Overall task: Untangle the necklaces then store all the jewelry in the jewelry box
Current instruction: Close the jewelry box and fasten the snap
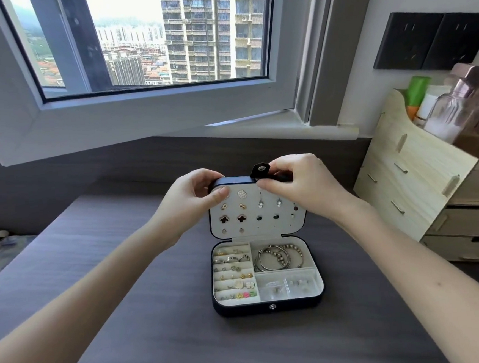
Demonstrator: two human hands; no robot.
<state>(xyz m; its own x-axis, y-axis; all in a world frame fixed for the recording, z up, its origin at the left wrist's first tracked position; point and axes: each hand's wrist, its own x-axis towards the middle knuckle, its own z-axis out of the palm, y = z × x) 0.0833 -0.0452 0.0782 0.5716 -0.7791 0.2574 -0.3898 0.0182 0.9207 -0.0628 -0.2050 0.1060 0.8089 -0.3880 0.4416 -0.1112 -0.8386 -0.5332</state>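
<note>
A dark blue jewelry box [244,309] lies open on the dark table [146,317]. Its lid [257,224] stands upright, with several earrings pinned to the white lining. My left hand [193,196] grips the lid's top left corner. My right hand [298,183] grips the top edge beside the black snap tab [260,170]. In the base, rings [232,258] sit in rolls on the left, bracelets and a beaded strand [278,257] fill the upper right compartment, and small clear bags [287,288] fill the lower right one.
A pale wooden organizer [422,184] with drawers stands at the right, holding bottles [464,109]. Behind the box a dark ledge runs under an open window [146,108]. Black wall sockets [433,40] are at the upper right.
</note>
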